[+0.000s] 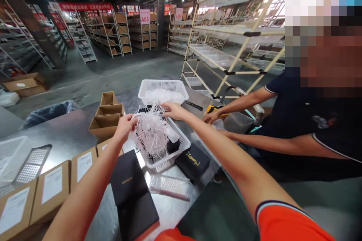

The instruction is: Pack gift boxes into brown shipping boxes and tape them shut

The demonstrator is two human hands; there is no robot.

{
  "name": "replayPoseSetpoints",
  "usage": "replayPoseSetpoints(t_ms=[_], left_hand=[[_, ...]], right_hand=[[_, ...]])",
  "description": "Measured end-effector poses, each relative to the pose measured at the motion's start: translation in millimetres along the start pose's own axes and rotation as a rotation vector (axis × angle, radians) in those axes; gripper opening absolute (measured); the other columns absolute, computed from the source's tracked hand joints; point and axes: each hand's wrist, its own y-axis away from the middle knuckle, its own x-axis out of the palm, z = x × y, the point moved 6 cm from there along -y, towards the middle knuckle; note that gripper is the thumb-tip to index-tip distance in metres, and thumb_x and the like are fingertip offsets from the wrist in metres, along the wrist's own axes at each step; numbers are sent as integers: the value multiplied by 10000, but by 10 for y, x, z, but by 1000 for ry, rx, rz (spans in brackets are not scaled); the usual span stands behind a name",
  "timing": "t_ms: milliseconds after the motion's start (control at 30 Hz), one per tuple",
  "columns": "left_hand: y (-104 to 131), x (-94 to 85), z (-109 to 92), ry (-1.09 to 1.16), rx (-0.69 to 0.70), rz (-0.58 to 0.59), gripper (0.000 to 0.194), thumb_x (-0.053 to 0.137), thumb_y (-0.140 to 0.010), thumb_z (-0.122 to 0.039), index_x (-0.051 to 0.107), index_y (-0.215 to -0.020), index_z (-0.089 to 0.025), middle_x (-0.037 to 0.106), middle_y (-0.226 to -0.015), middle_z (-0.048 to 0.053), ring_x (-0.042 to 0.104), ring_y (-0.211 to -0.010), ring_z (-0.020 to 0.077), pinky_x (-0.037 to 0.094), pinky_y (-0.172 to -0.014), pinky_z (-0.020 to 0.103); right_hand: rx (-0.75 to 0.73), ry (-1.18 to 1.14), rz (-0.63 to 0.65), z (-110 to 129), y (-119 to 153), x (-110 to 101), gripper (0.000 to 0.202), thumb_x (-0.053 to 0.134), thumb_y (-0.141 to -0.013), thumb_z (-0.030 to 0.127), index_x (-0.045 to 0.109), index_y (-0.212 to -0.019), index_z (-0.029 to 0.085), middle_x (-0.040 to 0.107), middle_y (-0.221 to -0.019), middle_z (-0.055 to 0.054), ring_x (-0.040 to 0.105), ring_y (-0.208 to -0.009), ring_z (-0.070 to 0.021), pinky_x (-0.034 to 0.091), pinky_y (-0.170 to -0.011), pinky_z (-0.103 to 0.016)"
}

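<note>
Both hands hold a loose clump of white shredded paper above a white basket. My left hand pinches its left side, and my right hand has its fingers closed on the upper right. Dark items in the basket are partly hidden by the paper. Nearer to me lies an open black box. A bubble-wrapped item rests right of that box, and a black pouch with a gold logo sits beside the basket.
Behind is another white basket with white filler. Open cardboard boxes and labelled cartons line the left. A person's hands work at the right near a yellow tool. A tall rack stands beyond.
</note>
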Motion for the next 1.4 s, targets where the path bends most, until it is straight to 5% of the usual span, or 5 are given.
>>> replayPoseSetpoints(t_ms=[467, 667, 867, 1167, 1400], left_hand=[[234, -38, -1771, -122, 331, 9, 70, 664, -657, -141, 617, -708, -130, 587, -560, -36, 494, -457, 61, 365, -460, 169], [515, 13, -1892, 40, 287, 38, 52, 643, -690, -110, 598, -688, -136, 577, -595, -29, 510, -493, 57, 401, -492, 166], [1126, -473, -983, 322, 59, -136, 147, 727, -649, -184, 624, -749, -152, 609, -617, -29, 545, -507, 65, 451, -485, 167], [2902, -587, 1908, 459, -868, -583, 188, 543, -748, -10, 508, -637, -158, 568, -527, -14, 552, -474, 77, 505, -499, 182], [3155, -264, 2300, 200, -829, -566, 166, 524, -713, -60, 471, -617, -185, 537, -539, -27, 521, -500, 117, 453, -536, 245]], right_hand=[[-66, -485, -66, 170, 626, 373, 840, 760, -704, 410, 384, -1439, 257, 439, -1467, -145, 448, -1325, -306, 414, -1047, -463], [-222, -735, -81, 657, 643, 457, 1097, 828, -592, 513, 232, -1489, 307, 347, -1526, -96, 293, -1432, -254, 284, -1152, -395], [-32, -1009, 329, 829, 1073, 1350, 354, 780, -650, 503, 623, -804, 225, 631, -738, 9, 617, -712, -176, 516, -734, -314], [482, -833, 396, 236, 2231, 2860, 143, 671, -636, 220, 637, -772, 250, 632, -720, 20, 588, -669, -191, 494, -633, -313], [518, -630, 285, 330, 2311, 3460, 408, 482, -749, 110, 569, -1138, 197, 667, -1012, -45, 646, -903, -180, 518, -819, -318]])
